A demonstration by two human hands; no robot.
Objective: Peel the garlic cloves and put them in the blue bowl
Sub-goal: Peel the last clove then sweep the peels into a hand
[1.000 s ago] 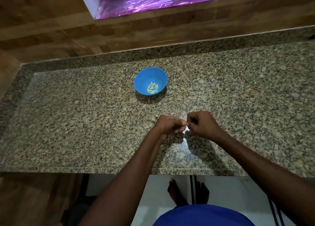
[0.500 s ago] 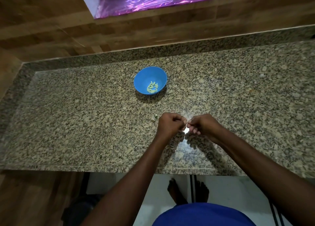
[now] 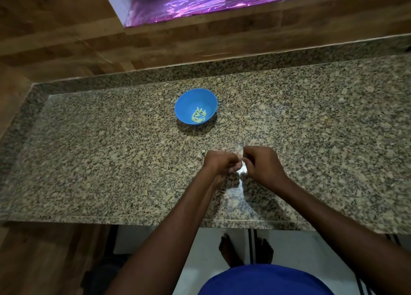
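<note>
Head view shows the garlic clove (image 3: pixel 240 160) as a small pale sliver caught between the two hands, low over the near middle of the granite counter (image 3: pixel 89 161); it is too small to tell its long axis or how much skin clings to it. The left hand (image 3: pixel 219 163) curls its fingers around the clove from the left, and the right hand (image 3: pixel 260 164) pinches at it from the right, fingertips meeting at the clove. Pale skin scraps (image 3: pixel 242 171) show just below the fingertips. The blue bowl (image 3: pixel 188 101) sits farther away and slightly left of the hands, well apart from them, with a small heap of peeled cloves (image 3: pixel 198 118) inside. Judging from that, the left hand is nearer the bowl, so the drop calls for a reach forward and left. A small garlic remnant (image 3: pixel 201 155) lies just left of the left hand.
</note>
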